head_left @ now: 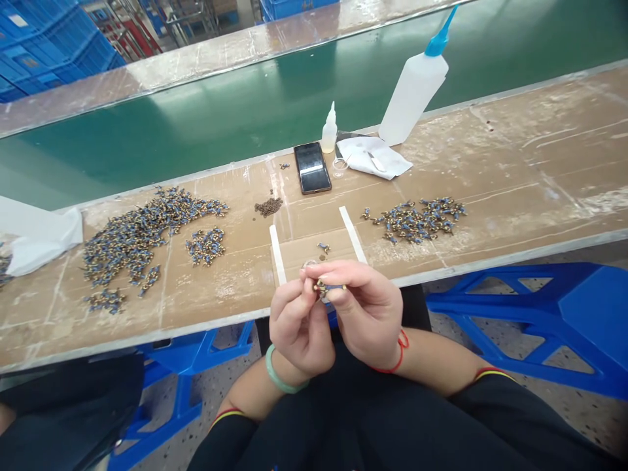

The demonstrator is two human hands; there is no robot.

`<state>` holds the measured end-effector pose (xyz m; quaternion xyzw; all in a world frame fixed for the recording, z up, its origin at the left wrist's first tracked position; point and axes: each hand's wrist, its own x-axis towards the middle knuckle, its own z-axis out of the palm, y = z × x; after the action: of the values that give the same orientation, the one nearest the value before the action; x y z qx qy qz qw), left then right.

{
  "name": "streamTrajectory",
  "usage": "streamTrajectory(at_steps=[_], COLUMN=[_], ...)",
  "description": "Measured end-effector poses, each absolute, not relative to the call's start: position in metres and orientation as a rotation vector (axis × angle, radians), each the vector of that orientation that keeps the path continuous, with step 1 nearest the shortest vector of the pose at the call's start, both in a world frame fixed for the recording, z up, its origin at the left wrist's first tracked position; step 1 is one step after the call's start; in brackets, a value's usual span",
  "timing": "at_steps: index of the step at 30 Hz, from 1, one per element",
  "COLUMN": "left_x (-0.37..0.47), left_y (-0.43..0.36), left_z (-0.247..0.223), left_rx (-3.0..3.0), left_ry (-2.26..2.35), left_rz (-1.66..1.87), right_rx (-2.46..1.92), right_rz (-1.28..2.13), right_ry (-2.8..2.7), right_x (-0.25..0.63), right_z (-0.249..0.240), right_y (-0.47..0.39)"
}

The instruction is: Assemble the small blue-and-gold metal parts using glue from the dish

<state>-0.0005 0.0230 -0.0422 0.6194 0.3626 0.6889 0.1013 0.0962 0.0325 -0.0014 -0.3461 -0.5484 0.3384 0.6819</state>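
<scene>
Just over the front edge of the bench, my two hands meet fingertip to fingertip. A small blue-and-gold piece (335, 286) is pinched between the thumb and forefinger of my right hand (370, 314). My left hand (298, 327) is closed at the left end of this piece; whether it also grips another tiny part is hidden by the fingers. A clear ring-like thing (310, 263) shows at the left fingertips. Beyond the hands, a similar loose piece (324, 247) and a tiny brown bit (322, 258) lie on a cardboard pad (299, 249) between two white strips.
Piles of similar pieces lie at left (132, 239) and right (417, 220). Small brown bits (269, 207), a phone (313, 168), a small dropper bottle (330, 131), white paper (360, 152) and a large blue-tipped bottle (413, 98) stand farther back. Blue stools (589, 320) flank me.
</scene>
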Motion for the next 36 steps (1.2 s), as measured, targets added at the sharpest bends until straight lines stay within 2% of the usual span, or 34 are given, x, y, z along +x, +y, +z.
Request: streamTrajectory(at_steps=[7,15,29,33,36], left_x=[0.002,0.001,0.010,0.013,0.008], left_y=[0.026,0.027,0.025,0.032,0.039], left_z=[-0.046,-0.052,-0.046,-0.036,-0.027], left_rx=[1.824,1.672,1.662,1.682,1.605], left_ry=[0.981,0.703,0.615,0.680,0.794], left_rz=[2.047,1.753,1.530,1.426,1.489], right_rx=[-0.723,-0.636,-0.628,-0.718,-0.939], right_rz=[0.797,0.843,0.575,0.531,0.362], right_ry=[-1.185,-1.125,-1.238,-1.207,-1.293], right_x=[0.099,0.114,0.127,0.139,0.173], right_z=[-0.007,-0.013,-0.017,-0.036,-0.059], right_y=[0.032,0.041,0.040,0.048,0.068])
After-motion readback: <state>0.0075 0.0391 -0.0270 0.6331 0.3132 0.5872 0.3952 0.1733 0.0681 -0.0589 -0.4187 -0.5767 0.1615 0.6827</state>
